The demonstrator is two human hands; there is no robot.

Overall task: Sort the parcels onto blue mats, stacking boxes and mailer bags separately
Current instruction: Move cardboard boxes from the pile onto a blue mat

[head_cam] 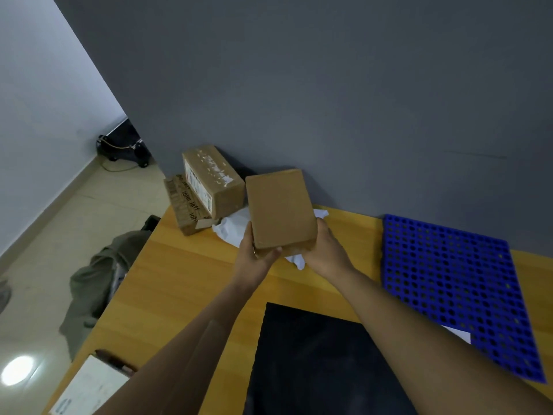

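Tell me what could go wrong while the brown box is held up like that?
1. The left grip and right grip hold only the near end of the box, so it might tip forward and slip out.
2. The bag lies below it; a dropped box could squash it.
3. The stack sits at the corner of the table; a bump in passing could knock it off.

both arms stretch forward, left hand [255, 255] and right hand [326, 253] gripping the brown box [281, 209] together.
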